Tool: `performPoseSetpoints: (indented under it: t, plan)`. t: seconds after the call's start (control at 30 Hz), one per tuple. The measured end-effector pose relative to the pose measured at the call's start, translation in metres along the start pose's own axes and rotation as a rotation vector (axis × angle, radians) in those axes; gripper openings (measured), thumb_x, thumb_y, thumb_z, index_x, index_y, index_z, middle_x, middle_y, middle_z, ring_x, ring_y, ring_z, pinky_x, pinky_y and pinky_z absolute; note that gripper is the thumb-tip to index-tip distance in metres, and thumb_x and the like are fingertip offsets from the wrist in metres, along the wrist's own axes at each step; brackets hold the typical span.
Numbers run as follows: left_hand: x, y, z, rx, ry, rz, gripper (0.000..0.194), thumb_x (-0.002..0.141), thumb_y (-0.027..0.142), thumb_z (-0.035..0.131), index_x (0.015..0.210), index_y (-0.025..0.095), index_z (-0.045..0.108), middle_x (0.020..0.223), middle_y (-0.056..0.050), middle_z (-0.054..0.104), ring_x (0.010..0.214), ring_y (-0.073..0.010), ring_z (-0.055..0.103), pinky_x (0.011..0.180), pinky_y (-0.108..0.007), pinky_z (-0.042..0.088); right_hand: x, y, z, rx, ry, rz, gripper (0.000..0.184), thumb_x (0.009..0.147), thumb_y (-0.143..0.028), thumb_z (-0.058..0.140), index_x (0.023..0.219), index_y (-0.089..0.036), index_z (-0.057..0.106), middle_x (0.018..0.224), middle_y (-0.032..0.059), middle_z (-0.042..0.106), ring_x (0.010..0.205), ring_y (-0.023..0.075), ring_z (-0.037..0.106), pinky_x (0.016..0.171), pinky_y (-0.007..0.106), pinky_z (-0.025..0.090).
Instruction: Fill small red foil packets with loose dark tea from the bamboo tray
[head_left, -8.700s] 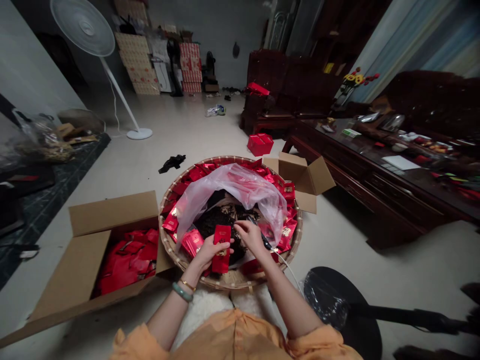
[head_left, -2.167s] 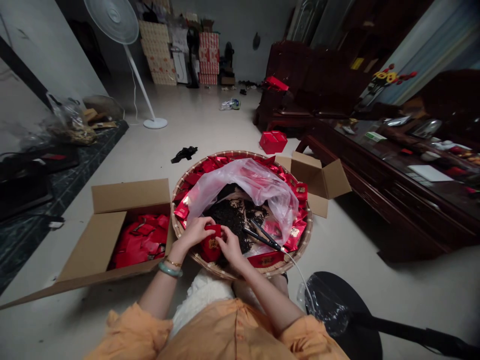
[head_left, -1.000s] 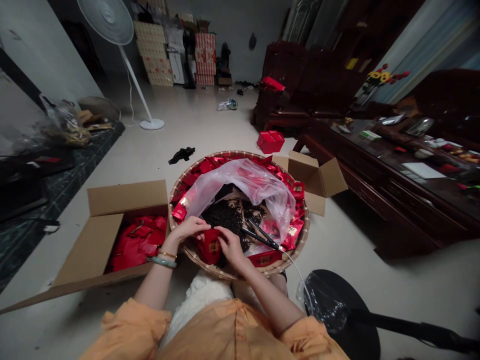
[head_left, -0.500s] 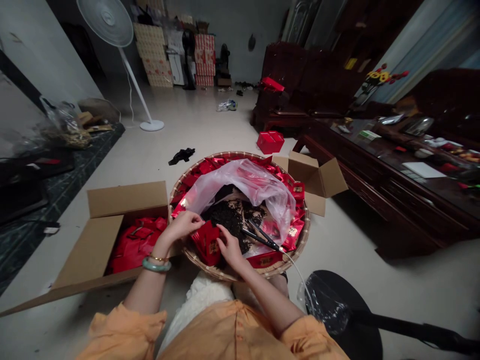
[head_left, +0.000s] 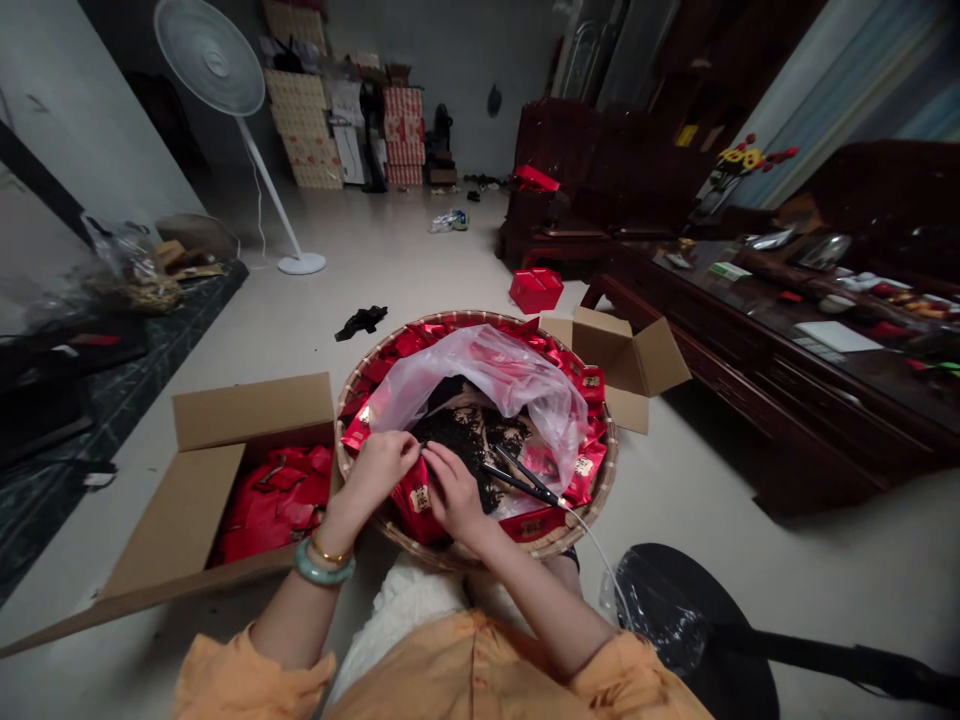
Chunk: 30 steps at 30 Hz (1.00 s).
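Note:
Both my hands are over the near side of a round woven bamboo basket (head_left: pixel 480 316). My left hand (head_left: pixel 379 476) and my right hand (head_left: pixel 454 490) pinch the top of a red foil packet (head_left: pixel 415 508) with a gold label. Beyond them lies a heap of dark loose tea leaves (head_left: pixel 459 442) on a paper lining, partly covered by a clear plastic bag (head_left: pixel 480 385). Many red packets line the basket's inside edge. A black tong-shaped heat sealer (head_left: pixel 519 482) rests in the basket to the right of my right hand, its white cord (head_left: pixel 592 560) trailing over the rim.
To my left, an open cardboard box (head_left: pixel 225 420) holds red packets. A smaller open carton (head_left: pixel 630 362) stands beyond the basket. A red box (head_left: pixel 536 290) sits on the floor. A dark wooden table (head_left: pixel 750 330) runs along the right, and a round black stool (head_left: pixel 675 610) stands at lower right.
My left hand has moved right, closer to my right hand. The red packet now stands narrower and more upright between my fingers, and the view has shifted slightly.

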<state>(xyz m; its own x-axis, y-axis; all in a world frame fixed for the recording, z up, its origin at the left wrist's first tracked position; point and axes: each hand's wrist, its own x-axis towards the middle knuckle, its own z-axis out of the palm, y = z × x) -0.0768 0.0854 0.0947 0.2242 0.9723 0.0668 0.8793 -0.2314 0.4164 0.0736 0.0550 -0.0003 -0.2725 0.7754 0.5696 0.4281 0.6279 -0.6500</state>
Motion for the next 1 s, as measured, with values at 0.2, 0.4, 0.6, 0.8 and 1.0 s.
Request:
performPoseSetpoints:
  t: [0.2,0.4,0.6,0.8,1.0]
  plan:
    - [0.001,0.003,0.01,-0.086,-0.033,-0.028,0.023,0.079,0.019,0.049,0.086,0.016,0.071,0.084,-0.008,0.073,0.076,-0.0191,0.065,0.068,-0.026,0.043,0.011,0.007,-0.018,-0.086,-0.081,-0.173,0.048,0.088,-0.014,0.038,0.136,-0.022,0.04,0.128,0.0112,0.054,0.115,0.0204,0.051,0.094,0.039,0.047]
    - [0.003,0.004,0.011,-0.045,0.129,-0.048,0.019,0.078,0.021,0.051,0.077,0.017,0.069,0.077,-0.007,0.071,0.07,-0.0179,0.063,0.065,-0.025,0.042,0.022,0.013,-0.019,-0.247,-0.118,-0.172,0.033,0.091,-0.019,0.038,0.119,-0.019,0.056,0.105,0.0118,0.063,0.1,0.0222,0.052,0.089,0.041,0.047]
    - [0.008,0.013,0.016,-0.077,0.15,-0.041,0.017,0.078,0.021,0.051,0.074,0.016,0.067,0.072,-0.005,0.069,0.064,-0.015,0.06,0.061,-0.024,0.04,0.03,0.008,-0.029,-0.392,-0.178,-0.276,0.029,0.093,-0.019,0.035,0.088,-0.021,0.064,0.089,0.0081,0.064,0.101,0.0214,0.052,0.084,0.038,0.047]
    - [0.01,0.015,0.025,-0.085,0.118,0.0,0.018,0.079,0.019,0.05,0.074,0.016,0.066,0.073,-0.006,0.068,0.065,-0.0152,0.059,0.061,-0.025,0.039,0.037,0.014,-0.047,-0.29,-0.416,-0.49,0.035,0.095,-0.019,0.032,0.078,-0.023,0.062,0.079,0.0043,0.064,0.093,0.0177,0.056,0.077,0.034,0.049]
    - [0.01,0.015,0.026,-0.08,0.114,0.019,0.017,0.079,0.019,0.05,0.075,0.015,0.065,0.072,-0.006,0.067,0.064,-0.0146,0.058,0.06,-0.024,0.038,0.044,0.016,-0.058,-0.416,-0.484,-0.636,0.033,0.093,-0.014,0.034,0.074,-0.021,0.061,0.078,0.0048,0.064,0.089,0.0175,0.053,0.07,0.031,0.045]
